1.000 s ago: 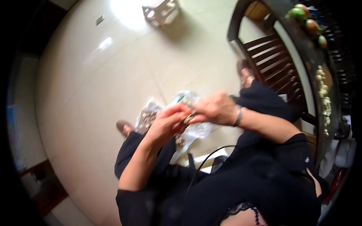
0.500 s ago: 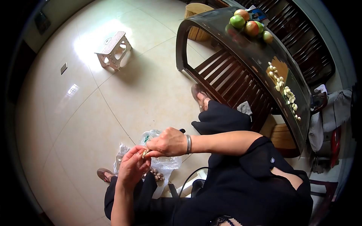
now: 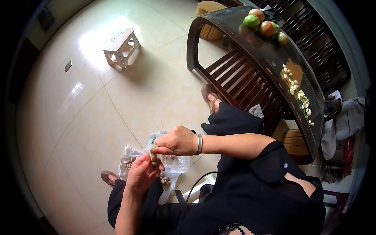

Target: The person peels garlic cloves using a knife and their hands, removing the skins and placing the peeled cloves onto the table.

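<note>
My left hand (image 3: pixel 141 175) is closed in a pinch on a pale garlic clove (image 3: pixel 153 158), held up above the plastic bags. Close against the clove, my right hand (image 3: pixel 179 141) is curled tight with its thumb at the clove's top. A dark handle end (image 3: pixel 193 131) sticks out behind the right fist and looks like a small knife's; its blade is hidden. Below my hands, a clear plastic bag (image 3: pixel 178 163) lies spread out with brownish unpeeled cloves (image 3: pixel 165 179). More lie in the white bag (image 3: pixel 128 152) to the left.
A dark low table (image 3: pixel 250 51) at the right bears peeled white cloves (image 3: pixel 301 96) in a line and several red and green fruits (image 3: pixel 267 29). A folding step stool (image 3: pixel 120 46) stands on the tiled floor (image 3: pixel 94 117). A black cable (image 3: pixel 196 183) curves beside my lap.
My right hand has shifted slightly up and right. More of the clove shows between my fingertips now. The whole view has also shifted a little.
</note>
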Tool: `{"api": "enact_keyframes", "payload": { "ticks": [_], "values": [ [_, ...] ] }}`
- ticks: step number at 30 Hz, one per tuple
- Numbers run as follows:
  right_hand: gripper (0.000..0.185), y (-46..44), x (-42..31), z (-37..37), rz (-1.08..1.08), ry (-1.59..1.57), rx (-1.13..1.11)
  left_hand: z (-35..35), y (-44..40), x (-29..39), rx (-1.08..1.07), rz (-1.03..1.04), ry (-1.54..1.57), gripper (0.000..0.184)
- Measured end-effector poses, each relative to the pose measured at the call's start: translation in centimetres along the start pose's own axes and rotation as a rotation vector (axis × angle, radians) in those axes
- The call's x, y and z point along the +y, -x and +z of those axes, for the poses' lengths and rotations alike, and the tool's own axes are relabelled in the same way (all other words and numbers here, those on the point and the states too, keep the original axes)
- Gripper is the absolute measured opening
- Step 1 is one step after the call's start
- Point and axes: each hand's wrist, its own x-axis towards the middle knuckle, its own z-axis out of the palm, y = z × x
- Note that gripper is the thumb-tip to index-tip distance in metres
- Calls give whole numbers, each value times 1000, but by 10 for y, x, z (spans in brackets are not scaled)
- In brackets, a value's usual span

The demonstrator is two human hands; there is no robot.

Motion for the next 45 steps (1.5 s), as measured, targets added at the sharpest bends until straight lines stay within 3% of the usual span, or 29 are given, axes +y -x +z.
{"api": "enact_keyframes", "payload": {
  "ticks": [2, 4, 6, 8, 9, 10, 13, 14, 16, 18, 23, 25, 31, 45],
  "values": [
    [39, 0, 4, 0, 47, -95, -67, 0, 1, -2, 37, -39, -38, 28],
    [39, 2, 5, 1, 33, -87, -122, 0, -2, -4, 124, -74, -286, 33],
    [38, 3, 5, 2, 39, -100, -127, -12, -6, -15, 194, -129, -404, 27],
    [36, 4, 5, 3, 37, -124, -131, -19, -11, -32, 235, 78, -727, 22],
    [35, 4, 7, 2, 39, -99, -118, -21, -12, -29, 267, -36, -1047, 22],
    [33, 3, 7, 4, 36, -90, -110, -20, -12, -32, 309, 23, -1178, 16],
    [27, 3, 1, -3, 36, -124, -143, -15, -12, -26, 281, 56, -1142, 17],
    [25, 2, 1, -6, 35, -74, -167, -30, -14, -34, 233, 166, -1014, 19],
    [23, 1, 0, -9, 44, -171, -209, -8, -5, -14, 348, 19, -632, 24],
    [24, -1, -4, -9, 22, -206, -201, -6, 1, 0, 218, 69, -276, 28],
    [26, -2, -5, -3, 49, -377, -261, 1, 4, 5, 118, 82, -177, 19],
    [27, -3, -7, -5, 15, -314, -266, -3, 3, 8, 28, 26, -184, 27],
    [27, -1, -8, 1, -141, -1, -83, -3, 1, 0, 63, 45, -61, 20],
    [30, -2, -8, 3, -261, 204, 14, -7, -1, -11, 116, 166, 104, 15]
  ]
}}
